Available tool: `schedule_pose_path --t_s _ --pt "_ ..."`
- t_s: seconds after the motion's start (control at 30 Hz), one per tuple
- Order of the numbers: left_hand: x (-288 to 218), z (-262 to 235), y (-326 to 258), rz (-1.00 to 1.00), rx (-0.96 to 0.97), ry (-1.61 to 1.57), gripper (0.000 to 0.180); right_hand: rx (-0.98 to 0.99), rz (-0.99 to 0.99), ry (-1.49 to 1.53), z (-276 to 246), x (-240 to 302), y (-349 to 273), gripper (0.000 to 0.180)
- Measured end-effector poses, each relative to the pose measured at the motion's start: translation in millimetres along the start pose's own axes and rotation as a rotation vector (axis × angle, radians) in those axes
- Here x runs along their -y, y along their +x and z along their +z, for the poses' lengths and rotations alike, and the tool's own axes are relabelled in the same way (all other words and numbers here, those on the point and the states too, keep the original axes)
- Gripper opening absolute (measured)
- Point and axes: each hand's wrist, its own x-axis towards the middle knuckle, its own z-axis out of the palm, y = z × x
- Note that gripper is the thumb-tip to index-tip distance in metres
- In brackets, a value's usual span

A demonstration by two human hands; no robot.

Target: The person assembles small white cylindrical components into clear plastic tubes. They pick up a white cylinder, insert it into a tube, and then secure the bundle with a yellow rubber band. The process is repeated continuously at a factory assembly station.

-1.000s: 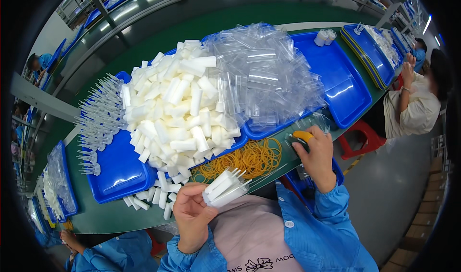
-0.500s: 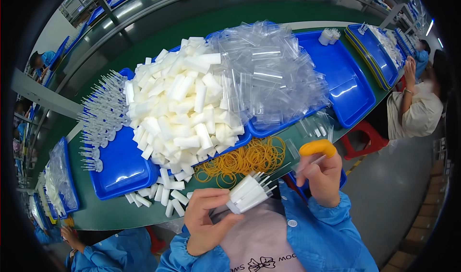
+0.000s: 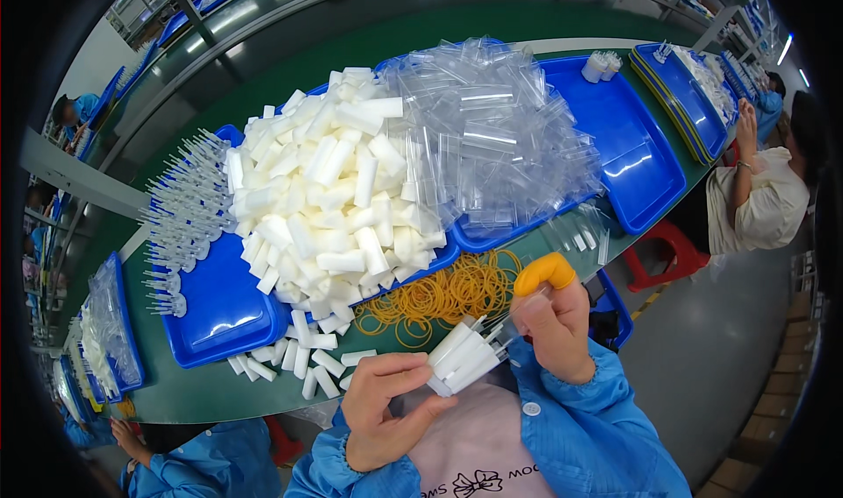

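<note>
- Two bare hands work on the near side of the rubber-band pile (image 3: 457,294), the landmark for this report.
- Left hand (image 3: 386,415): thumb and fingers closed around the base of a white bundle (image 3: 465,357), thumb below, fingers above.
- Bundle: located just on the near side of the pile — tilted, white cylinders packed side by side, thin prongs pointing toward the right hand (image 3: 558,327).
- Right hand: beside the pile's right end, thumb and index finger pinched together, an orange-yellow finger cover (image 3: 544,274) worn. The pinch appears to hold a clear tube (image 3: 532,299) — outline too faint to confirm.
- Beyond the pile, to its left: heap of white cylinders (image 3: 329,191).
- Directly beyond the pile: heap of clear plastic tubes (image 3: 500,138).
- Beyond and right of the pile: blue tray (image 3: 645,182), with white assemblies (image 3: 601,66) at its far end.
- Left of the pile, nearer the person: loose white cylinders (image 3: 307,357) on the green table (image 3: 189,393).
</note>
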Motion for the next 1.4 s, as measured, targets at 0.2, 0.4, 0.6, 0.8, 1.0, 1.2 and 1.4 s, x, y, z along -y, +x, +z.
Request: schedule_pose_path --t_s 0.2,0.4,0.6,0.8,1.0,1.2,1.4 --pt "-8.1 -0.2 5.1 0.030 0.020 0.057 0.046 0.019 -0.028 -0.034 5.0 -4.6 -1.2 0.013" --pt "-13.2 4.1 13.3 -0.001 0.208 0.133 0.052 0.003 -0.121 -0.147 6.6 -2.6 0.3 0.014" --pt "-8.7 5.1 17.2 0.053 0.225 0.127 0.049 -0.027 -0.151 -0.231 7.3 -1.1 -0.7 0.014" --pt "-9.8 8.2 19.2 -0.024 0.252 0.059 0.049 0.007 -0.252 -0.350 5.2 4.6 -6.1 0.015" --pt "-8.9 6.3 16.5 0.071 0.254 0.147 0.048 -0.003 -0.204 -0.206 6.5 3.5 -5.9 0.016" --pt "-13.2 4.5 19.0 0.119 0.259 0.217 0.045 0.052 -0.144 -0.127 5.7 4.7 -4.2 0.016" --pt "-7.8 6.3 13.1 -0.007 0.231 0.079 0.074 0.180 -0.109 -0.313 -0.2 14.0 2.6 0.015"
